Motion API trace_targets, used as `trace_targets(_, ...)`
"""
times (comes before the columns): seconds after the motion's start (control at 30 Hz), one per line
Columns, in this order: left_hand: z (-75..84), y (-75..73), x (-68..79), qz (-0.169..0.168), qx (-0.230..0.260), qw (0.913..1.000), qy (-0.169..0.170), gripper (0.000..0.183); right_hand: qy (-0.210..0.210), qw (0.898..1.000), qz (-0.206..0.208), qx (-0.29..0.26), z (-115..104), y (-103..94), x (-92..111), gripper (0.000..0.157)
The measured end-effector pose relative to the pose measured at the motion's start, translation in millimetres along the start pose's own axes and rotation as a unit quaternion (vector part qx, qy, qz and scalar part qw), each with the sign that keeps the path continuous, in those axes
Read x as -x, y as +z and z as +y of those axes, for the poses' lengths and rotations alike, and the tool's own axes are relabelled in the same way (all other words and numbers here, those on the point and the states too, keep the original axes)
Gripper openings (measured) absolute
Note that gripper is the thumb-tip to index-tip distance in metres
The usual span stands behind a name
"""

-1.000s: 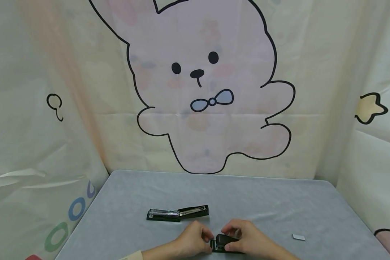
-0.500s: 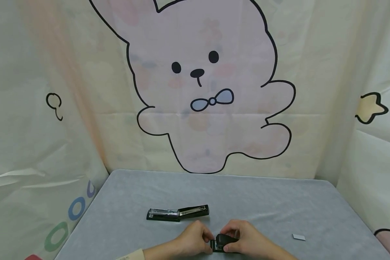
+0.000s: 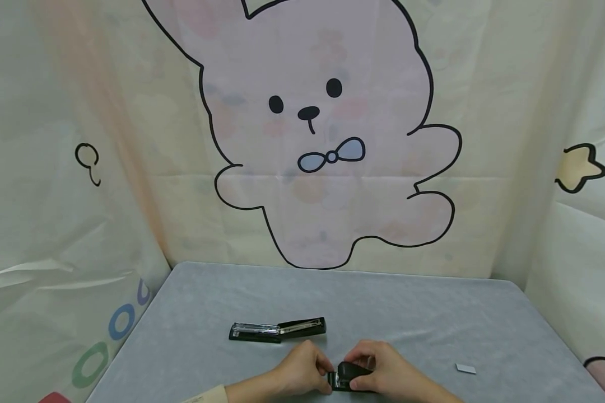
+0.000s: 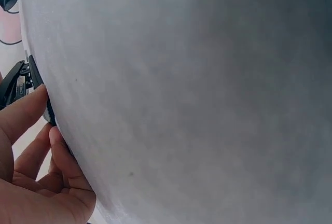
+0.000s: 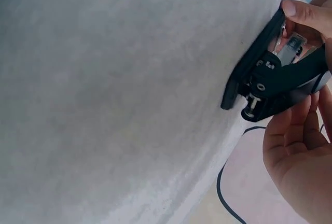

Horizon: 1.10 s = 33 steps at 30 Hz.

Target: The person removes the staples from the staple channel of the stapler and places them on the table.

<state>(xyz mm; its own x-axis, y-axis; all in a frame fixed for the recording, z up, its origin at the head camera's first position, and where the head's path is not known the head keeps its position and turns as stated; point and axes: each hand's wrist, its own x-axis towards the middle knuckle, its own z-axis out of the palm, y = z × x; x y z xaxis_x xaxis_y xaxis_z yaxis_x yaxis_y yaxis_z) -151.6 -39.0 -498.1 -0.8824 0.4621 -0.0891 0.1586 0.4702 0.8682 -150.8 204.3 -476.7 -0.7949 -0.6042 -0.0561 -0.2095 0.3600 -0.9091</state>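
A black stapler (image 3: 349, 370) stands at the table's near edge between both hands, its upper arm raised off its base. My left hand (image 3: 302, 368) pinches the front end of the base between thumb and fingers. From the other side my right hand (image 3: 385, 369) grips the raised upper arm. In the right wrist view the stapler (image 5: 285, 81) shows its hinge end and a metal part between arm and base. The left wrist view has only part of the stapler (image 4: 36, 76), above the left thumb.
Just beyond the hands, a second black stapler (image 3: 254, 332) lies folded wide open, its metal track facing up. A small pale rectangular piece (image 3: 466, 369) lies to the right on the grey-covered table (image 3: 408, 302). Printed cloth (image 3: 383, 212) hangs behind the table and along both sides.
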Motion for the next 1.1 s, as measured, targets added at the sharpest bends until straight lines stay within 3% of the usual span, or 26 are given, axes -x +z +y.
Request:
trace_targets(0.27, 0.6, 0.7, -0.1, 0.008, -0.019, 0.9997, 0.01, 0.028, -0.007, 1.0, 0.022, 0.015, -3, -6.5, 6, 0.028)
trace_targets(0.6, 1.6, -0.2, -1.7, -0.003, -0.02, 0.9998, -0.005, 0.027, 0.004, 0.999, 0.029, 0.03, -8, -16.8, 15, 0.027)
trace_targets(0.9, 2.6, -0.4, -2.9, -0.016, -0.027, 0.9994, -0.015, 0.025, -0.015, 0.999, 0.028, 0.022, -7, -28.3, 26, 0.03)
trace_targets(1.1, 4.4, -2.0, -3.0, -0.022, -0.015, 0.9993, -0.028, 0.024, 0.01, 0.999, 0.031, 0.002, -7, -35.6, 33, 0.032)
